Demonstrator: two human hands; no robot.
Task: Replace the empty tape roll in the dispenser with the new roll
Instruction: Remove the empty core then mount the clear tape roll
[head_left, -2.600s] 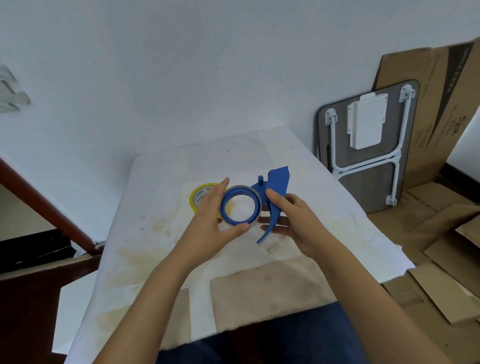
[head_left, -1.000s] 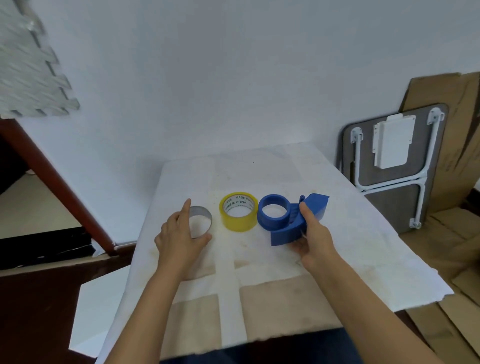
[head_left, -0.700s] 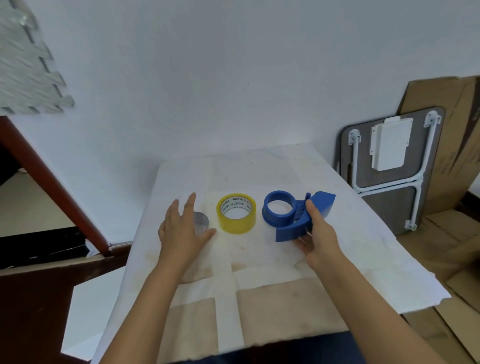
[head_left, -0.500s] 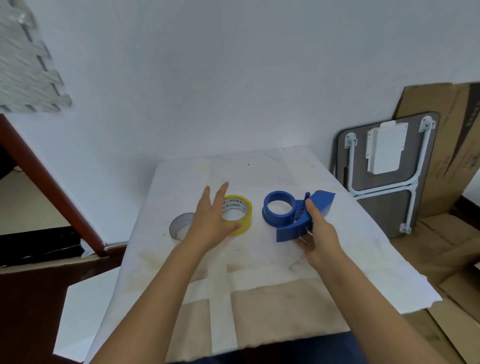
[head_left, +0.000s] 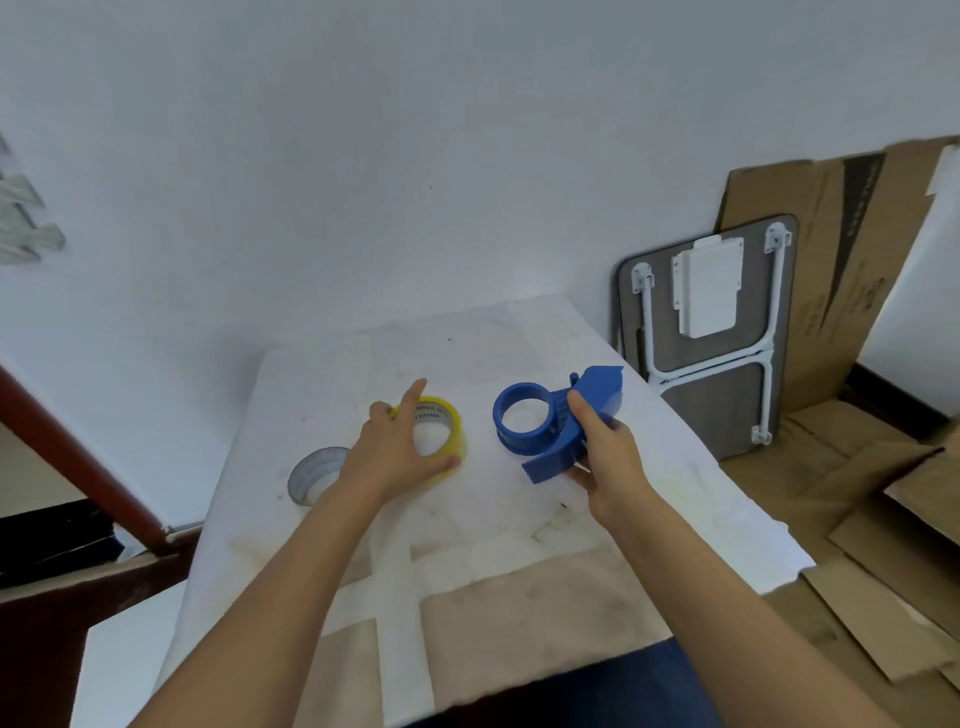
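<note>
Left hand (head_left: 387, 457) now gripping yellow roll (head_left: 445, 431), print unreadable, dispenser (head_left: 550, 423) lifted

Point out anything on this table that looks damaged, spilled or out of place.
Nothing is broken or spilled. The white table cover is stained and patched, with tan panels showing near its front edge. The empty tape core lies discarded at the left, as expected mid-swap, while the left hand grips the yellow tape roll and the right hand holds the blue dispenser.
</note>
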